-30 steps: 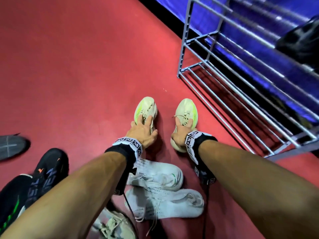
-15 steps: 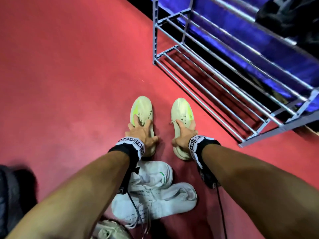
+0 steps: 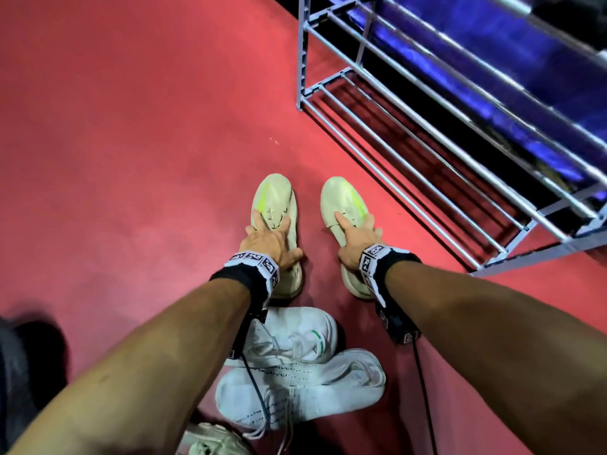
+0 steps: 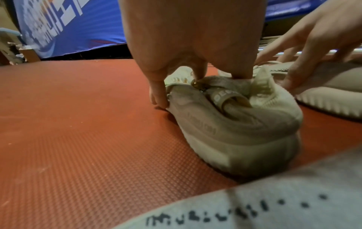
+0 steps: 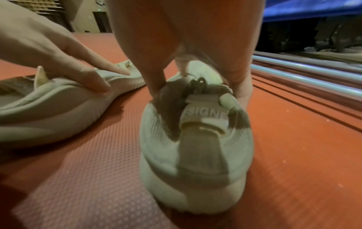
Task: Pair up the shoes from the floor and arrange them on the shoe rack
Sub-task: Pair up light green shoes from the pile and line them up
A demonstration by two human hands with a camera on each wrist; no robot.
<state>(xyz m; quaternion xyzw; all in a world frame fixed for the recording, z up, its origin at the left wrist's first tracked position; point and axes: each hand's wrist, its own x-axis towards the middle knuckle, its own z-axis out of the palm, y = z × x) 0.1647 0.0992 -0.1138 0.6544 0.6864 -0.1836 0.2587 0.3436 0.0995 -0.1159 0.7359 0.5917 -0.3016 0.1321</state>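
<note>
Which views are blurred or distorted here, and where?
Head view: the shoe rack bars smear and bow at the upper right. Left wrist view: the white shoe up close is out of focus. Right wrist view: the cream shoe heel is soft.

Two pale cream sneakers with neon-yellow streaks stand side by side on the red floor (image 3: 131, 159), toes pointing away, a gap between them; left hand (image 3: 274, 243) clasps the left cream sneaker (image 3: 274, 205) over its laces; right hand (image 3: 356, 241) clasps the right cream sneaker (image 3: 341, 200) likewise; both wrists wear black bands with marker tags. Two white knit sneakers (image 3: 295, 389) lie just behind, overlapping, under the forearms. Grey metal shoe rack (image 3: 410, 152) stands to the right, lower bars bare.
</note>
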